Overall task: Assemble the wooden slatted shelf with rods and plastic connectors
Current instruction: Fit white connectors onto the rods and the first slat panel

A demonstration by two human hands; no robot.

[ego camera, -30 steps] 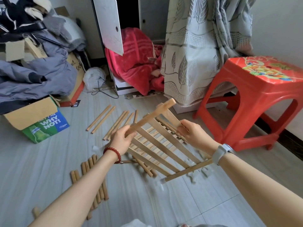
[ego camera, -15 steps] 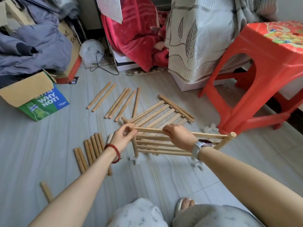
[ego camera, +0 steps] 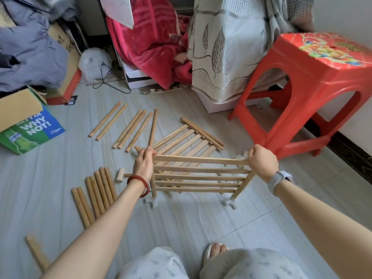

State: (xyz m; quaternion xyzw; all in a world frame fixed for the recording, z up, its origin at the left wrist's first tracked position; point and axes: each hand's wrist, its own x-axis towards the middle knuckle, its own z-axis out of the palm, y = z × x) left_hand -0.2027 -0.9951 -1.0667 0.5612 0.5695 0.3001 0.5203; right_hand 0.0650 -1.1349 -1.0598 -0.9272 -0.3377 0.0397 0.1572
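A wooden slatted shelf panel [ego camera: 199, 174] stands tilted over the floor, its near corners on white plastic connectors [ego camera: 229, 203] that touch the tiles. My left hand [ego camera: 144, 164] grips its far left corner. My right hand [ego camera: 261, 161] grips the far right corner beside another white connector. A second slatted panel [ego camera: 189, 137] lies flat on the floor behind it. Several long rods [ego camera: 128, 127] lie further back on the left. Several short thick rods [ego camera: 94, 194] lie to the left of my left arm.
A red plastic stool [ego camera: 314, 87] stands close on the right. A cardboard box [ego camera: 26, 123] sits at left, with piled clothes behind. A small wooden mallet head [ego camera: 120, 175] lies by the short rods. One loose rod [ego camera: 37, 251] lies near left. My foot [ego camera: 214, 250] is below.
The panel has come down from a raised slant to rest on the floor connectors. My right hand slid from the panel's middle to its right corner. The view tilted downward.
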